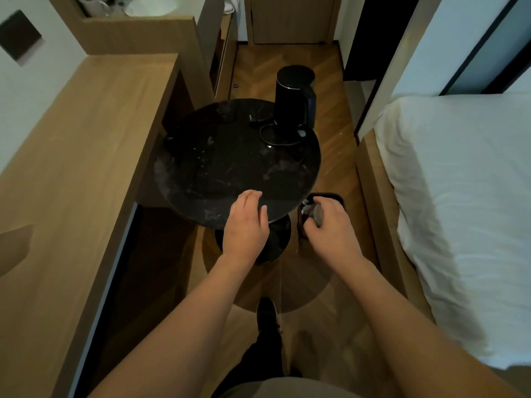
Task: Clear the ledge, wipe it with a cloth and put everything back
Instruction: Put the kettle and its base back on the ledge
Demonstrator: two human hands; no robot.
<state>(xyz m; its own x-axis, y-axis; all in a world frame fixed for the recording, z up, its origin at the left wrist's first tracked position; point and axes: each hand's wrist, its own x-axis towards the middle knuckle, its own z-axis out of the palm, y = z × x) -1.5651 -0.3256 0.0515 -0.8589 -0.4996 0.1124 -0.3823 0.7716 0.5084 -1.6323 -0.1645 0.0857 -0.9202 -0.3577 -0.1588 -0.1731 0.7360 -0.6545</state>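
A long wooden ledge (94, 145) runs along the left wall, its top bare. Beside it stands a round black table (218, 168), its top smeared and dusty. A black electric kettle (293, 96) with its cord (275, 139) stands at the table's far edge. My left hand (247, 222) hovers over the near rim of the table with fingers loosely curled, holding nothing. My right hand (330, 225) grips a crumpled grey wad (316, 215), cloth or tissue, above a small black bin (336, 198) on the floor.
A bed with white bedding (459, 202) fills the right side. A narrow strip of herringbone wooden floor (336, 133) runs between table and bed towards a door at the back. My foot in a dark shoe (267, 311) stands below the table.
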